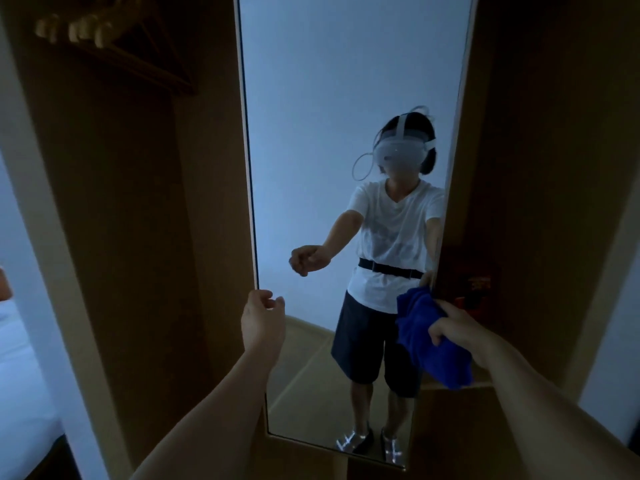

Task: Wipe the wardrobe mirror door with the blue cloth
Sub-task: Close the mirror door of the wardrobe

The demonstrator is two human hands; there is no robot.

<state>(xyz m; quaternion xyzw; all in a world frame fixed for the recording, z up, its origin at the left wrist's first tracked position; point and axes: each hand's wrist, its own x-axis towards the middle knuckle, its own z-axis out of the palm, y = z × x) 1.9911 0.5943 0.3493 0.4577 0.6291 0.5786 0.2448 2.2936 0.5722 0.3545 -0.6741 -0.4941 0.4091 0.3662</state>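
Observation:
The tall wardrobe mirror door (311,133) stands straight ahead, swung open, showing a person's reflection. My right hand (453,329) grips a bunched blue cloth (426,341) in front of the mirror's lower right edge; whether the cloth touches the glass I cannot tell. My left hand (261,320) hovers near the mirror's left edge, fingers loosely curled, holding nothing.
The open wardrobe (114,202) lies to the left, with wooden hangers (79,29) on a rail at the top. A white bed (17,358) shows at the far left. Brown wardrobe panels (554,168) stand to the right of the mirror.

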